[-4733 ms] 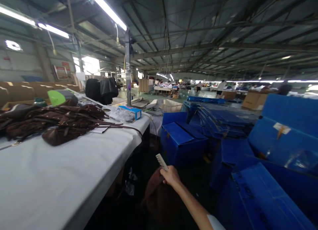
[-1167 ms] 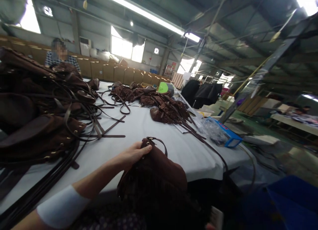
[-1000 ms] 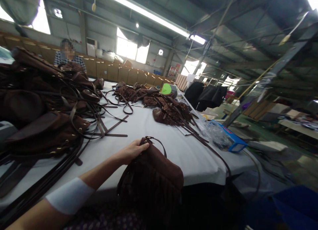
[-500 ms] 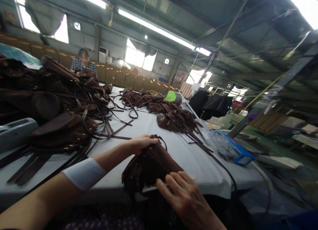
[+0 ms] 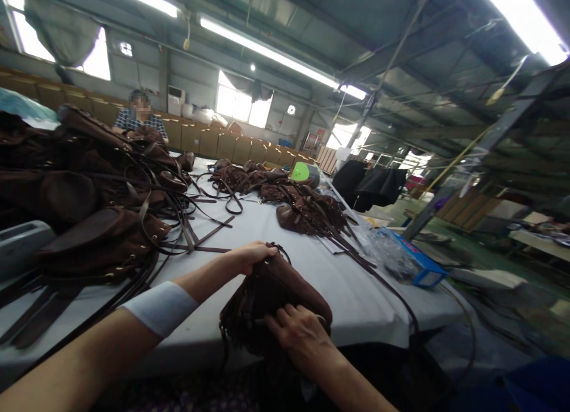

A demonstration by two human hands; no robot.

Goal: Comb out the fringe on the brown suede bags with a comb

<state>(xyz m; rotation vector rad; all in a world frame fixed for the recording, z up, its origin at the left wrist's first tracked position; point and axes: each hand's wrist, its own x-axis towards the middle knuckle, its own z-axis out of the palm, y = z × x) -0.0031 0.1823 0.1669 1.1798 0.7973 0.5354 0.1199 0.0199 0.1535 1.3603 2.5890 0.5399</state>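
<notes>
A dark brown bag (image 5: pixel 294 281) lies tilted at the near edge of the white-covered table. My left hand (image 5: pixel 256 256) is closed on its upper end, by a small strap loop. Across the bag's near side, my right hand (image 5: pixel 300 332) is closed, knuckles up, around a thin pale stick-like tool (image 5: pixel 259 322). Only short ends of that tool show past the fingers, so its kind is unclear. The hand rests against the bag's dark fabric. Straps dangle from the bag's left side over the table edge.
Brown bags with long straps pile up at left (image 5: pixel 98 240); more bags (image 5: pixel 307 207) lie farther back on the white table cover (image 5: pixel 356 287). A blue box (image 5: pixel 423 263) with clear plastic stands at right. A person (image 5: pixel 140 118) is across the table, before a row of cartons.
My right hand has moved left and slightly up over the bag, with the pale tool in it. The bag's right end now shows beyond the hand. My left hand keeps its grip.
</notes>
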